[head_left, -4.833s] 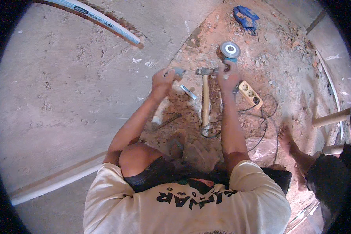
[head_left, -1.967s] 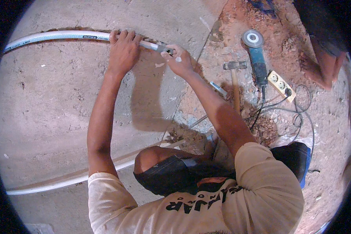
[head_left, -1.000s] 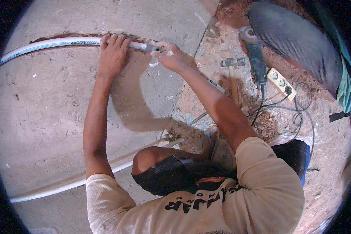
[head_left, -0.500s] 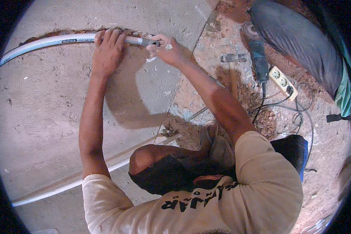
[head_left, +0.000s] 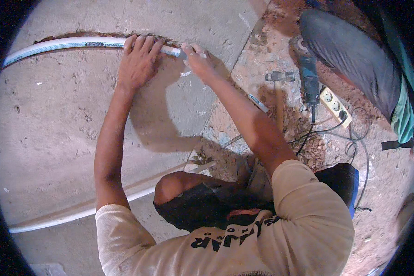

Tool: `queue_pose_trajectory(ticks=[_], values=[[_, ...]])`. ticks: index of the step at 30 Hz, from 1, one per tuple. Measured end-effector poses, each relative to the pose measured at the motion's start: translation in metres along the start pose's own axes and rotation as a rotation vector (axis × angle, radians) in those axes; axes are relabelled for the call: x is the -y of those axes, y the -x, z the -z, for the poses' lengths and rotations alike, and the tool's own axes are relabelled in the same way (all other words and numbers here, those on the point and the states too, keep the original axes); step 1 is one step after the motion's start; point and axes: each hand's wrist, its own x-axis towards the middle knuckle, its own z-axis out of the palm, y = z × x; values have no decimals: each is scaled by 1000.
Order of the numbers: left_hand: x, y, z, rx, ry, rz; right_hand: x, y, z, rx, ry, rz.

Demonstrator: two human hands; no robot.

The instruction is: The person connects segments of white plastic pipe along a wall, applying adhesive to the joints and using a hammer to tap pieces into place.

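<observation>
A white pipe with blue markings (head_left: 69,44) curves along a rough groove (head_left: 80,35) in the grey concrete wall. My left hand (head_left: 140,62) is wrapped over the pipe a short way from its right end, knuckles up. At that end my dusty right hand (head_left: 199,62) is closed, thumb and fingers together, around a small grey pipe fitting (head_left: 183,55). Most of the fitting is hidden by the fingers, and I cannot tell how far it sits on the pipe.
A second white pipe (head_left: 73,216) runs lower left. On the rubble to the right lie a hammer (head_left: 280,77), an angle grinder (head_left: 309,78), a short white pipe offcut (head_left: 257,103) and a cream power strip (head_left: 336,106) with cables. Another person's dark-clothed leg (head_left: 354,60) is beside them.
Both hands and the pipe end have shifted slightly right, partly with the view. The fitting's round opening is now covered by my right fingers, and blue print shows near the pipe's end.
</observation>
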Motion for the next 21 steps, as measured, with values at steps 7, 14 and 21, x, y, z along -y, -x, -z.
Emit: queue_pose_trajectory(ticks=[7,14,21], values=[[-2,6,-3,23,-21,-1,-5,7,-6,-124,119,110],[0,3,-10,58,10,2,-37,-11,-30,-465,240,625],[-2,-3,-1,59,-38,13,-37,-25,-31,-521,313,574]])
